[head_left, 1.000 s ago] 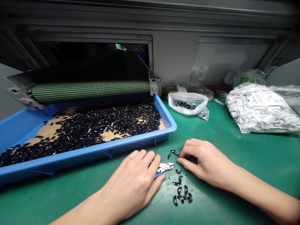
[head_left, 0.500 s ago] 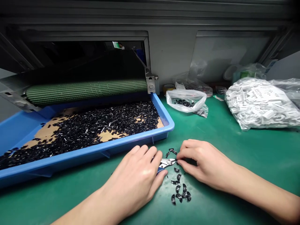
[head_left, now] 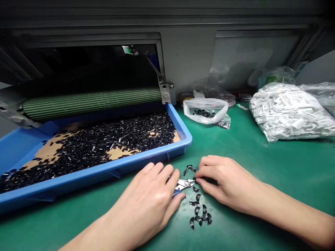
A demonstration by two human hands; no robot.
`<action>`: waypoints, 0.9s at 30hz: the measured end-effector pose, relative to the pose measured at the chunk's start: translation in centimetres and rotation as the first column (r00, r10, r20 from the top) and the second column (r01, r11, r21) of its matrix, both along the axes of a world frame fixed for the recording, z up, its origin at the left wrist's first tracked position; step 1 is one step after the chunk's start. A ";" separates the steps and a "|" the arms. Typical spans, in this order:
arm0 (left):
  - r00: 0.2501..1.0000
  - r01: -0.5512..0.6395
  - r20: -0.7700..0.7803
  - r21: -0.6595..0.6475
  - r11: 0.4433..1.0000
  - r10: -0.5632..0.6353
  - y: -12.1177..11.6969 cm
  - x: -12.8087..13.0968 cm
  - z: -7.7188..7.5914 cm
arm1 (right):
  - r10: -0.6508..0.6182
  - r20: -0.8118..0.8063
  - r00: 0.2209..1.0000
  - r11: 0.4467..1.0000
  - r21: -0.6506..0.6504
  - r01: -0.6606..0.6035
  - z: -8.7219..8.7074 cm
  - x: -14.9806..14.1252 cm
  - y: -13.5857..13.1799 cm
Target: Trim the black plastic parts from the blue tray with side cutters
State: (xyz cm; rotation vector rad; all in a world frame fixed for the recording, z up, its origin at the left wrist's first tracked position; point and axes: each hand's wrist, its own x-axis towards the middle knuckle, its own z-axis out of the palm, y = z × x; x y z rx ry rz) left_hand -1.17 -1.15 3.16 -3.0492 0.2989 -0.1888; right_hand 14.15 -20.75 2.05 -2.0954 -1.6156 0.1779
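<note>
Well, your left hand (head_left: 146,197) lies curled over the blue-gripped handles of a pair of side cutters (head_left: 184,184), and the steel jaws poke out past your fingers, pointing right. Your right hand (head_left: 225,183) sits apart from it, with its fingertips (head_left: 200,180) bunched just beside the tip of the cutters, among small black plastic pieces (head_left: 199,212). You cannot tell whether those fingertips are pinching a piece. The pieces lie loose on the green mat of the desk (head_left: 248,167): a few thin bits above the cutters, and a trail of crescent shapes running down toward you between your hands.

To your left, a shallow blue plastic tray (head_left: 91,177) holds a thick spread of shiny black pieces, with a cardboard liner (head_left: 47,155) showing through in patches. A ribbed green roller (head_left: 91,101) runs along the tray's far edge, under a dark machine opening. Beyond the tray, a clear plastic bag (head_left: 206,115) sits open on the desk with a small heap of black pieces inside. Farther right, a bulging clear bag (head_left: 288,113) is packed with white plastic parts and carries a printed label.
</note>
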 end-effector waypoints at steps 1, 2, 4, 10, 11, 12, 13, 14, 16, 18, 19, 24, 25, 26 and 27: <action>1.000 -0.004 -0.001 0.000 1.000 0.004 -0.1 0.0 0.0 | 0.009 0.001 1.000 1.000 0.006 -0.009 0.0 0.0 0.0; 1.000 -0.007 -0.003 0.001 1.000 0.007 -0.1 0.0 0.1 | 0.016 0.001 1.000 1.000 0.013 -0.016 -0.1 0.0 0.0; 1.000 -0.013 -0.009 0.005 1.000 0.013 -0.2 0.1 0.1 | 0.026 -0.003 1.000 0.999 0.022 -0.026 -0.1 0.0 -0.1; 1.000 -0.018 -0.010 0.014 1.000 0.018 -0.1 0.0 0.1 | 0.029 -0.003 1.000 0.999 0.034 -0.029 -0.2 0.1 0.0; 1.000 -0.021 -0.012 0.013 1.000 0.021 -0.1 0.0 0.1 | 0.030 0.001 1.000 0.999 0.040 -0.030 -0.2 0.1 0.0; 1.000 -0.023 -0.015 0.012 1.000 0.023 -0.1 0.0 0.0 | 0.032 0.004 0.999 0.998 0.044 -0.032 -0.3 0.1 0.1; 1.000 -0.024 -0.019 0.013 1.000 0.024 -0.1 0.1 0.0 | 0.033 0.007 0.999 0.998 0.046 -0.033 -0.3 0.1 0.1; 1.000 -0.022 -0.019 0.017 1.000 0.022 -0.1 0.1 0.0 | 0.034 0.010 0.999 0.998 0.045 -0.034 -0.4 0.0 0.1; 1.000 -0.014 -0.022 0.029 0.999 0.014 -0.1 0.2 0.1 | 0.038 0.013 0.999 0.999 0.035 -0.039 -0.4 -0.1 0.2; 1.000 -0.002 -0.029 0.049 0.999 0.004 -0.1 0.2 0.3 | 0.050 0.012 0.999 0.998 0.027 -0.050 -0.5 -0.2 0.2; 1.000 0.007 -0.025 0.062 0.998 -0.005 -0.1 0.2 0.4 | 0.055 0.006 0.998 0.998 0.027 -0.056 -0.5 -0.2 0.2; 0.999 0.049 0.008 0.142 0.989 -0.051 -0.3 0.3 0.6 | 0.067 -0.022 0.997 0.997 0.035 -0.066 -0.7 -0.4 0.3; 0.998 0.057 0.000 0.152 0.987 -0.058 -0.3 0.4 0.6 | 0.072 -0.021 0.997 0.997 0.037 -0.072 -0.7 -0.4 0.3; 0.998 0.067 -0.005 0.160 0.985 -0.067 -0.3 0.5 0.6 | 0.077 -0.019 0.997 0.996 0.040 -0.076 -0.7 -0.3 0.3; 0.997 0.081 -0.006 0.168 0.982 -0.081 -0.3 0.6 0.6 | 0.079 -0.019 0.997 0.996 0.042 -0.078 -0.7 -0.3 0.3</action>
